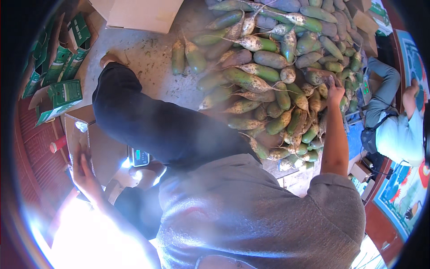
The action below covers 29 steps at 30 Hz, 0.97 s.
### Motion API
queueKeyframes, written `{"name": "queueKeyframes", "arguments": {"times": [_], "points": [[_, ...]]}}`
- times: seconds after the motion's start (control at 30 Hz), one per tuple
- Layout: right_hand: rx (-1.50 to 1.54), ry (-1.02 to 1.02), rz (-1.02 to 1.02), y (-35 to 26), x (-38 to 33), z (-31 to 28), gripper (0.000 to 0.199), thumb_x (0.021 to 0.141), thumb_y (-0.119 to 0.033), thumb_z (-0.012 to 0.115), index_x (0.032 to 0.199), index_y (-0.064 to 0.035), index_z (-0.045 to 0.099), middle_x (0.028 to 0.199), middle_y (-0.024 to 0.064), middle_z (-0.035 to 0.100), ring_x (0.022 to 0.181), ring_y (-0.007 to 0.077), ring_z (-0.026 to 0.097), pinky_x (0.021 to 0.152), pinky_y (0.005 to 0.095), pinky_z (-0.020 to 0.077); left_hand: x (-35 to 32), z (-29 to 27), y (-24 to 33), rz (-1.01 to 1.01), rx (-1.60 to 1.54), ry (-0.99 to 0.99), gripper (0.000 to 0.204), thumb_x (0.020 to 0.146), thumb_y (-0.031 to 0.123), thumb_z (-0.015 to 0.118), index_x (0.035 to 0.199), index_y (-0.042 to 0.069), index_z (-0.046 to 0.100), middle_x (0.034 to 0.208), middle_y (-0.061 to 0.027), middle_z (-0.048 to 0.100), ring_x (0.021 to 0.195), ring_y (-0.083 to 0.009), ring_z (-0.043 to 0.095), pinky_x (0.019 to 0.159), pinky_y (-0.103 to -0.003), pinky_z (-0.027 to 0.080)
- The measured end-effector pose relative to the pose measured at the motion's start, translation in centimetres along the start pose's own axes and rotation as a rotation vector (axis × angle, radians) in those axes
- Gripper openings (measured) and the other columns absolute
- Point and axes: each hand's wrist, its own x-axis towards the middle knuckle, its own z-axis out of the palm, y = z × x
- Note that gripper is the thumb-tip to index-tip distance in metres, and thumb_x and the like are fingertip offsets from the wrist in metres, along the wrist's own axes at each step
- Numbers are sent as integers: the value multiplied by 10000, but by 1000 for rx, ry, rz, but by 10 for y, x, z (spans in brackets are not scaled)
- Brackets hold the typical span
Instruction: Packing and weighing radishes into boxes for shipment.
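Note:
A big heap of green radishes (pixel 253 80) with pale, soil-stained root ends lies in front of me, toward the right. My right hand (pixel 335 92) reaches to the heap's right side, its fingers closed around a green radish (pixel 315 78). Part of that radish is hidden among its neighbours. On the left, my left hand (pixel 83 172) rests against the side of an opened cardboard box (pixel 105 148), fingers stretched out and nothing held. Close by the box is a small scale (pixel 139 157) with a lit display. Strong glare covers my left forearm.
Green printed cartons (pixel 65 96) stand open at the left. Another cardboard box (pixel 142 15) is at the far edge, and two loose radishes (pixel 186 56) lie on the floor. At the right sits another person (pixel 398 134). My dark-trousered leg (pixel 148 119) extends between box and heap.

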Motion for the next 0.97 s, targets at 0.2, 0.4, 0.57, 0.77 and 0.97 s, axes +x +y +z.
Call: {"name": "queueKeyframes", "arguments": {"times": [0.2, 0.4, 0.57, 0.77, 0.97], "points": [[496, -120, -79, -183, -71, 44, 213, 994, -96, 596, 1127, 67, 629, 1060, 148, 688, 960, 258, 690, 880, 401, 581, 1, 72, 166, -126, -1003, -598, 400, 1020, 182, 525, 1348, -48, 526, 1266, -190, 624, 1174, -250, 620, 1020, -359, 493], [729, -410, -30, -287, -116, 83, 188, 1032, -192, 540, 1042, -19, 612, 1027, 119, 660, 1105, 318, 630, 1033, 484, 470, -42, 233, 222, -657, -1439, -1284, 816, 1045, 520, 372, 1500, -125, 168, 1510, -330, 327, 1440, -410, 312, 1200, -480, 277], [758, -725, -77, -281, -156, 115, 151, 1005, -161, 575, 942, -26, 601, 897, 81, 618, 1040, 321, 641, 1054, 500, 461, -46, 244, 249, -1059, -1622, -1312, 937, 952, 734, 295, 1568, 64, 72, 1584, -261, 211, 1473, -413, 233, 1167, -614, 256], [609, -1111, -138, -249, -162, 118, 139, 984, -128, 606, 929, -8, 649, 930, 125, 681, 1021, 323, 660, 1056, 487, 464, -60, 276, 238, -974, -1720, -982, 1254, 800, 111, 823, 1546, 232, -178, 1536, -162, 294, 1392, -365, 368, 1066, -633, 368], [592, -770, 248, -171, -153, 121, 197, 1022, -149, 540, 1089, -21, 673, 1223, 172, 664, 1232, 334, 585, 1119, 484, 403, -55, 287, 246, -493, -1711, -532, 1361, 759, 81, 854, 1534, 221, -256, 1576, -133, 228, 1487, -334, 185, 1170, -655, 121]]}}
